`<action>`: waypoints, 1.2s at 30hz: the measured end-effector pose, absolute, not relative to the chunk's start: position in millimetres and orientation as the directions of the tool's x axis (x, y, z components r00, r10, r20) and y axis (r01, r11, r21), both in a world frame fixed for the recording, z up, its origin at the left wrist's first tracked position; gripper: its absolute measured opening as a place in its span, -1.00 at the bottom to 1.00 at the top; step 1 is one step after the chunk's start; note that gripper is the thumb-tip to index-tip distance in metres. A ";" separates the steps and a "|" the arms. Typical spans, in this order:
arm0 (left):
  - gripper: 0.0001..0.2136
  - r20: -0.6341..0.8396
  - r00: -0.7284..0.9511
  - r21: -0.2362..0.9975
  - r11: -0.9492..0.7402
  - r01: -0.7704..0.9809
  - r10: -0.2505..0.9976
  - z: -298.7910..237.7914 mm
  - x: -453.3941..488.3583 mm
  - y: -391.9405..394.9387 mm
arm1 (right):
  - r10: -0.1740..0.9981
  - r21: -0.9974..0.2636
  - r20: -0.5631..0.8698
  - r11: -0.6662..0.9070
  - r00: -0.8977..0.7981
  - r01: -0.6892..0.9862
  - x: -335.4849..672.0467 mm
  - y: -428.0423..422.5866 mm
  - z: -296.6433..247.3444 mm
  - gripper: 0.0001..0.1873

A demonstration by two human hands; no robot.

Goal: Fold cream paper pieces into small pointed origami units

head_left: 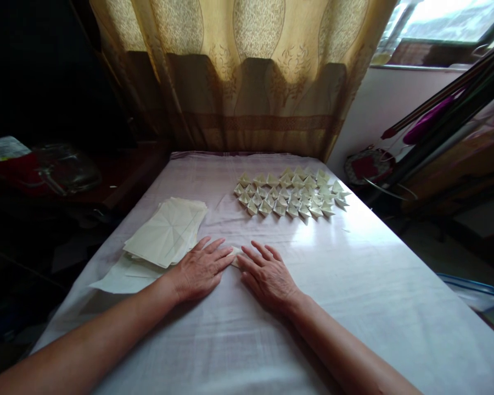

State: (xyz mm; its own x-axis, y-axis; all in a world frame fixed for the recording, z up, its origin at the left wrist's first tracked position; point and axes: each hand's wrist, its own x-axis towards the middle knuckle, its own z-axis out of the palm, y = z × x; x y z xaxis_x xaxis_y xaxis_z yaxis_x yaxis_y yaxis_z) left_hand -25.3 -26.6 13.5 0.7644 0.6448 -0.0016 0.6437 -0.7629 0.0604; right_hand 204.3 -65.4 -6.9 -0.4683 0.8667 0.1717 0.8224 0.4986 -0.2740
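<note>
A small folded piece of pale paper [235, 257] lies on the cloth-covered table between my two hands, partly hidden under the fingers. My left hand [203, 269] rests flat, fingers stretched out, its fingertips touching the paper's left side. On the other side my right hand [267, 274] lies with fingers spread, its fingertips on the paper's right end. Close by my left hand is a stack of cream paper sheets [167, 230], the top one marked with radiating creases. Beyond my right hand stand several rows of small folded paper boats [286, 195].
A white sheet [354, 329] covers the table, with a curtain [255, 99] hanging behind its far edge. At left is a dark side table with a glass jar [68, 167]. Leaning poles [444, 104] and a round patterned bag [368, 164] are off the right edge.
</note>
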 end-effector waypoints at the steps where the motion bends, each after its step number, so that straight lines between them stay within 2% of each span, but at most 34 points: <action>1: -0.57 -0.016 0.766 0.049 -0.765 0.643 0.643 13.2 -25.1 -25.0 | 0.856 -0.274 0.167 0.517 -0.490 0.811 203.7 -67.3 -6.8 -0.57; 9: -0.66 -0.029 0.804 0.003 -0.805 0.594 0.593 7.5 -21.6 -9.6 | 0.835 -0.258 0.110 0.548 -0.539 0.796 211.5 -77.2 -2.6 -0.58; 13: -0.66 0.009 0.799 -0.020 -0.799 0.601 0.601 13.2 -20.3 -15.9 | 0.824 -0.222 0.190 0.565 -0.533 0.795 206.4 -79.8 1.3 -0.64; 17: -0.63 0.053 0.747 -0.024 -0.746 0.665 0.663 17.7 -17.3 -37.5 | 0.834 -0.217 0.310 0.530 -0.457 0.820 203.0 -89.0 0.6 -0.68; 19: -0.61 0.094 0.705 -0.022 -0.707 0.707 0.703 17.1 -15.3 -49.9 | 0.843 -0.220 0.326 0.507 -0.427 0.833 203.3 -94.0 -0.3 -0.65; 24: -0.65 0.163 0.623 0.011 -0.633 0.774 0.765 6.5 -9.6 -68.6 | 0.868 -0.231 0.225 0.490 -0.444 0.841 198.0 -92.9 -1.0 -0.54; 29: -0.53 0.113 0.637 0.013 -0.642 0.767 0.763 -10.9 -12.2 -75.6 | 0.870 -0.273 0.042 0.484 -0.492 0.831 188.2 -84.0 -4.4 -0.36; 32: -0.47 0.093 0.654 0.003 -0.657 0.754 0.751 -18.1 -21.8 -79.8 | 0.868 -0.298 -0.012 0.471 -0.497 0.830 190.5 -84.5 -5.4 -0.32; 36: -0.48 0.172 0.670 -0.038 -0.675 0.737 0.722 -23.0 -31.8 -82.9 | 0.852 -0.326 -0.050 0.479 -0.520 0.815 200.1 -87.7 -4.4 -0.31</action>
State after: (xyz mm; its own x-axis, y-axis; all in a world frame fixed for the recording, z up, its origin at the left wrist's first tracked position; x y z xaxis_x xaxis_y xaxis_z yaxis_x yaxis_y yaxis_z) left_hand -31.8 -82.9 -23.0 0.6700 0.7223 0.1716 0.7371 -0.6748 -0.0377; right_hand 200.1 -87.7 -4.4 -0.5204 0.8525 -0.0497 0.8153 0.4787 -0.3257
